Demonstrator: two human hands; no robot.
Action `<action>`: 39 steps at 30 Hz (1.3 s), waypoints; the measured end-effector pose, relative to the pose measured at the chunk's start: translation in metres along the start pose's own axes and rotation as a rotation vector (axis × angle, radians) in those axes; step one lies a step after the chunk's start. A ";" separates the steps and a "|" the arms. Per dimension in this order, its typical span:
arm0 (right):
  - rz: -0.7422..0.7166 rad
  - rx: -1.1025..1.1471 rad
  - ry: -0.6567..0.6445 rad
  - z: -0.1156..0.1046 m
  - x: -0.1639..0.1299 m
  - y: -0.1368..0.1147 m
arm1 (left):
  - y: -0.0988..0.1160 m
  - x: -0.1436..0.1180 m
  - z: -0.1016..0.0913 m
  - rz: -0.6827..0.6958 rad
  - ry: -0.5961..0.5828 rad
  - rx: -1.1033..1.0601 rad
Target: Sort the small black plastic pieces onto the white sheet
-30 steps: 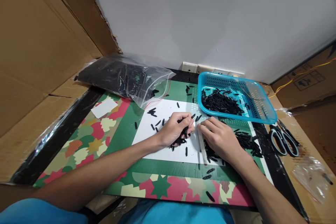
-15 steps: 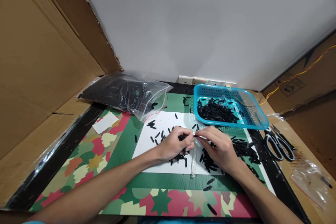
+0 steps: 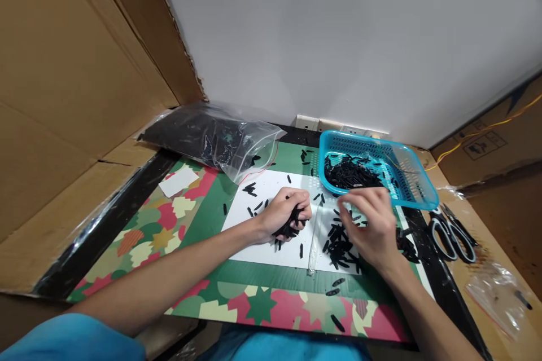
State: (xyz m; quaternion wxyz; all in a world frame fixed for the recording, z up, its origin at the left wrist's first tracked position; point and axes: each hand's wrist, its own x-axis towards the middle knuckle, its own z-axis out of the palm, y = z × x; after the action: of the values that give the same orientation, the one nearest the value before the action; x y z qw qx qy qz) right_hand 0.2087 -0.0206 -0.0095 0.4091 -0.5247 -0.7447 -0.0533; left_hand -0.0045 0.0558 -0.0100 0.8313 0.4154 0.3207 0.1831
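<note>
My left hand (image 3: 282, 215) is closed around a handful of small black oblong pieces (image 3: 291, 227), whose ends stick out below the fingers. To its right, my right hand (image 3: 372, 225) hovers with curved fingers and the thumb apart, and nothing shows between them. Just beyond its fingertips, one black piece (image 3: 358, 185) with a pale mark appears at the near rim of the blue plastic basket (image 3: 417, 203). More of these pieces lie heaped inside the basket. A loose pile of black pieces (image 3: 341, 245) rests on the white sheet (image 3: 248, 251) between my hands, partly hidden by the right one.
A zip bag (image 3: 199, 135) full of dark pieces lies at the back left. Scissors (image 3: 451, 237) and a small clear bag (image 3: 495, 296) are on the right. A white card (image 3: 178, 181) lies on the patterned mat (image 3: 161, 220). Cardboard (image 3: 84, 67) walls the left side.
My right hand has moved away from my left, toward the basket, and its fingers have parted from the piece pinched between the hands. The left hand keeps its handful. The view has shifted slightly.
</note>
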 end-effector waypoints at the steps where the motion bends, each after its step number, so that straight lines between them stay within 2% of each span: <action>1: -0.063 0.119 -0.147 0.002 -0.001 -0.005 | 0.001 0.000 0.000 -0.006 0.006 -0.025; 4: -0.127 0.309 -0.551 0.007 -0.003 -0.021 | 0.003 0.001 -0.001 -0.016 0.024 -0.078; 6: -0.111 0.308 -0.667 0.010 -0.004 -0.027 | 0.003 0.002 -0.001 -0.020 0.022 -0.099; 15: 0.019 0.321 -0.725 0.014 -0.006 -0.028 | 0.002 0.002 -0.001 -0.005 0.008 -0.108; 17: 0.044 0.371 -0.715 0.013 -0.005 -0.027 | 0.002 0.002 -0.001 0.000 0.013 -0.103; 20: 0.156 0.467 -0.642 0.010 -0.004 -0.021 | 0.001 0.002 -0.002 -0.006 0.007 -0.099; 28: 0.492 0.698 -0.279 0.009 -0.001 -0.007 | 0.000 0.001 -0.003 -0.026 -0.043 -0.024; 33: 0.542 0.779 -0.174 0.015 -0.001 -0.010 | -0.003 0.000 -0.002 0.011 -0.055 0.136; 39: 0.551 0.835 -0.133 0.017 -0.001 -0.016 | -0.007 0.001 -0.001 0.103 -0.090 0.304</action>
State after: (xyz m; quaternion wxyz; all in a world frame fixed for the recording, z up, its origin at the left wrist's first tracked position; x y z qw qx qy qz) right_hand 0.1862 -0.0197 -0.0160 0.5346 -0.4956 -0.5607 0.3927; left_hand -0.0037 0.0528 -0.0166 0.7620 0.5598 0.2856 0.1561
